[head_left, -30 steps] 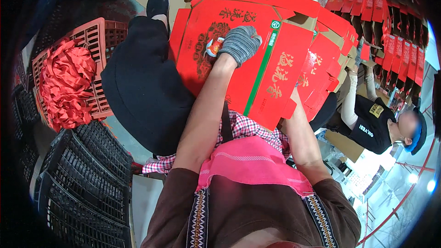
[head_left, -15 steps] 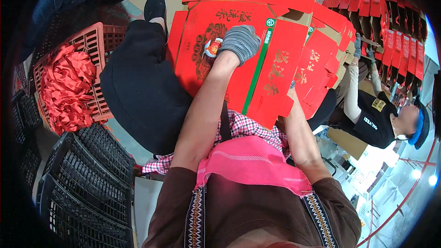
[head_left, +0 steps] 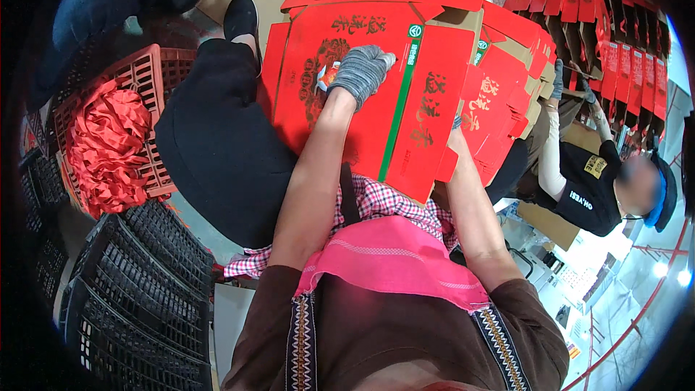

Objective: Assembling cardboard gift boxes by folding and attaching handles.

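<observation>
A flat red carton [head_left: 376, 101] with gold print and a green stripe lies in front of me, its flaps spread out. My left hand [head_left: 360, 74], in a grey knit glove, rests on its middle panel with the fingers curled in; what they hold, if anything, is hidden. A small white and orange patch [head_left: 328, 76] shows beside that hand; I cannot tell whether it is print or a loose thing. My right hand [head_left: 457, 122] is at the carton's right side, mostly hidden behind a flap. More flat red cartons [head_left: 499, 87] lie under and to the right.
At left, an orange plastic crate [head_left: 153, 76] holds a heap of red ribbons [head_left: 108, 141]. Black plastic crates [head_left: 137, 304] stand below it. A co-worker [head_left: 594, 181] in a dark shirt works at right beside racked red boxes [head_left: 630, 80]. Another person's leg [head_left: 108, 0] is at upper left.
My left hand has slid a little left and down over the carton. The carton has shifted slightly left in view. My right hand stays by the flap.
</observation>
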### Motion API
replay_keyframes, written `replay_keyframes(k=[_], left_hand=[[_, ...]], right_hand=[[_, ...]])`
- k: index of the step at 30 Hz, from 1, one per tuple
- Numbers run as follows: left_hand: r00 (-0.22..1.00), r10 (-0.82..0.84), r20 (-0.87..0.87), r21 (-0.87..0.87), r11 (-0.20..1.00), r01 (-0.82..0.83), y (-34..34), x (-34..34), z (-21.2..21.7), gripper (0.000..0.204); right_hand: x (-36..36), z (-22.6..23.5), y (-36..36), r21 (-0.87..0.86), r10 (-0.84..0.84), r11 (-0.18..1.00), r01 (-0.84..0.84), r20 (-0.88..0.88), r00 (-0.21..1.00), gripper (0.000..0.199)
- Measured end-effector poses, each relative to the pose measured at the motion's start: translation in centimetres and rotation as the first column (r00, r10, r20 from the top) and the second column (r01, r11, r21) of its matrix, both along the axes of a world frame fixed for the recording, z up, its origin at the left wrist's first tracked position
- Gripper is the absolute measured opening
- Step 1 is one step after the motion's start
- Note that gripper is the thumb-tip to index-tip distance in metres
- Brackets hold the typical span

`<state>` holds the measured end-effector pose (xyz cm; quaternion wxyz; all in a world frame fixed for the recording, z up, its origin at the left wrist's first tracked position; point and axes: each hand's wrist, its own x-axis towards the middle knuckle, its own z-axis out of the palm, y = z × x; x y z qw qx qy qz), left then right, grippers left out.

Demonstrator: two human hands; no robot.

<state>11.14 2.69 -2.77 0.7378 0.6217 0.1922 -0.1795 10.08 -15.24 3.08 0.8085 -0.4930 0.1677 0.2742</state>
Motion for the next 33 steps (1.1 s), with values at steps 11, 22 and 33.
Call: replay_keyframes(k=[11,22,33], left_hand=[[0.998,0.044,0.039,0.213,0.976,-0.051,-0.3,0.0,0.2,0.028],[0.989,0.138,0.052,0.095,0.985,-0.142,-1.2,-0.5,-1.2,0.033],[0.979,0.19,0.075,0.041,0.98,-0.194,-0.8,-0.6,-0.1,0.028]], right_hand=[[0.8,0.3,0.6,0.043,-0.007,0.999,0.006,0.014,1.0,0.057],[-0.1,0.5,2.3,0.08,0.004,0.997,-0.006,0.019,1.0,0.057],[-1.0,1.0,2.8,0.09,0.001,0.996,-0.002,0.014,1.0,0.056]])
